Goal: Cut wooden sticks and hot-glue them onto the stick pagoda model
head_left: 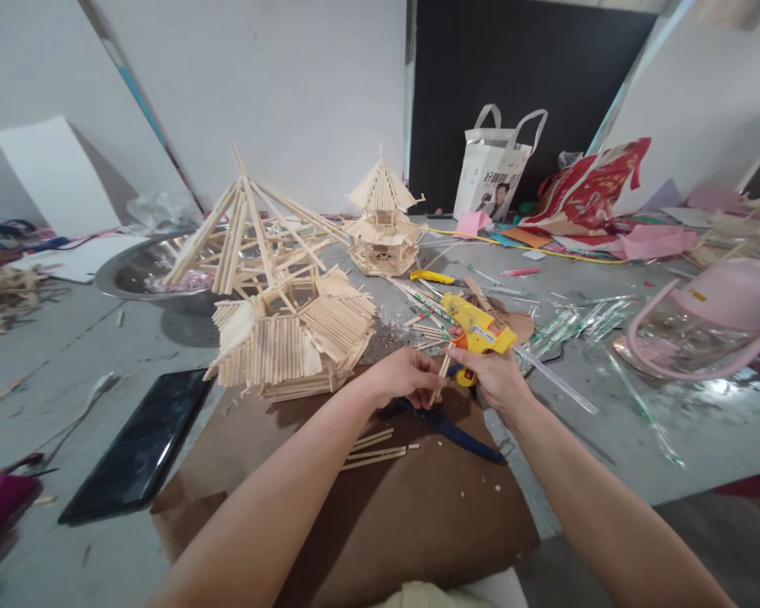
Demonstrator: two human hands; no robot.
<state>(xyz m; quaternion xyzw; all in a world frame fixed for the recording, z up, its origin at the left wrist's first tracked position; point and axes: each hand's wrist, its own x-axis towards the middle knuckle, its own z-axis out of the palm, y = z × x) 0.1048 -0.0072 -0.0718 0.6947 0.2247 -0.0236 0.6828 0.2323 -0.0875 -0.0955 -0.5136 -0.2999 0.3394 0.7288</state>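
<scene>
My left hand is closed in a pinch on a thin wooden stick that stands tilted between both hands. My right hand is wrapped round the grip of a yellow hot glue gun, its body pointing away to the upper left above the stick. Both hands hover over a brown cardboard sheet. A few loose sticks lie on the cardboard below my left wrist. Just left of the hands stands a wooden stick roof model.
A smaller stick pagoda stands farther back. A metal basin sits behind the roof model. A black phone lies at left. Blue-handled pliers rest on the cardboard. A pink clear container, bags and paper scraps fill the right.
</scene>
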